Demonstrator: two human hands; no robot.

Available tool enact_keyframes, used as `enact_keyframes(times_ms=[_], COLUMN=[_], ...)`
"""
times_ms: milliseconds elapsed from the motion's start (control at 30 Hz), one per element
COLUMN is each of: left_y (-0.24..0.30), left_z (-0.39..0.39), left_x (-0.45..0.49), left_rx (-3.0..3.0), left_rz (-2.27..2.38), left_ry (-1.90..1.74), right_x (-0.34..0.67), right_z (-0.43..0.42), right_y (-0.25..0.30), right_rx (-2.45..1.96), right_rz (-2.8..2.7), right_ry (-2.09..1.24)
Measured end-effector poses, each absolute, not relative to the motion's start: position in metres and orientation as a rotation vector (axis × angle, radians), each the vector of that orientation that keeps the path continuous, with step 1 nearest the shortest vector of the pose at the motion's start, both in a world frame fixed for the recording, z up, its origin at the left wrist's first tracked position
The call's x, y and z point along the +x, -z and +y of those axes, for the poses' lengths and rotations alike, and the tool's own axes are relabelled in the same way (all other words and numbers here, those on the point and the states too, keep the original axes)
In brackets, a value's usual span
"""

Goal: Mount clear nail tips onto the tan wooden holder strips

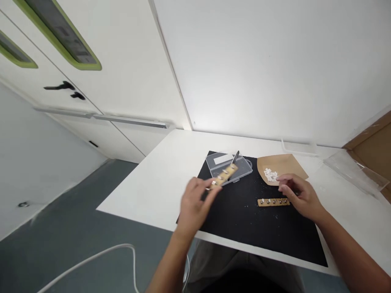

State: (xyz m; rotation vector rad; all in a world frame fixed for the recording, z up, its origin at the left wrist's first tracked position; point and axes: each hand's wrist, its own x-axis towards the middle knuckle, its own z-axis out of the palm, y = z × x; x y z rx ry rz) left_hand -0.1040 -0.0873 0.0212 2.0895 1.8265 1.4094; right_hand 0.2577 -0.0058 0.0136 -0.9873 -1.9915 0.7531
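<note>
While pinching the studded strip (224, 175) by its near end with closed left hand (194, 203) fingers, leaving studs clear above the plastic box (241, 167), rests loosely curled right hand (301, 195) against the second strip (273, 202), flat on the black mat (244, 228), probably steadying it; actual grip there impossible to tell.

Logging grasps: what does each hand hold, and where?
Left hand pinches a wooden strip by its near end. Right hand rests at the second strip, right end; hold unclear.
</note>
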Motion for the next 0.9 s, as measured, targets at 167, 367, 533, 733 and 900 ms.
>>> enact_keyframes(times_ms=[167,367,533,733,900], left_y=[-0.026,-0.018,-0.016,-0.012,-0.007], left_z=[-0.078,-0.069,-0.064,-0.056,-0.052], left_x=[-0.034,-0.009,0.002,0.004,0.002], left_rx=[2.312,2.255,2.224,2.261,2.245], left_rz=[1.169,1.063,1.103,1.016,0.988], left_ry=[-1.448,-1.505,-1.625,-1.709,-1.772], right_x=[0.234,0.236,0.241,0.239,0.241], right_z=[-0.027,-0.036,-0.035,-0.031,-0.027], right_y=[-0.012,-0.015,-0.013,-0.008,-0.007], right_rx=[-0.629,-0.665,-0.701,-0.741,-0.748], right_rz=[-1.859,-1.645,-1.548,-1.479,-1.474], right_ry=[-1.334,-1.483,-1.494,-1.486,-1.534])
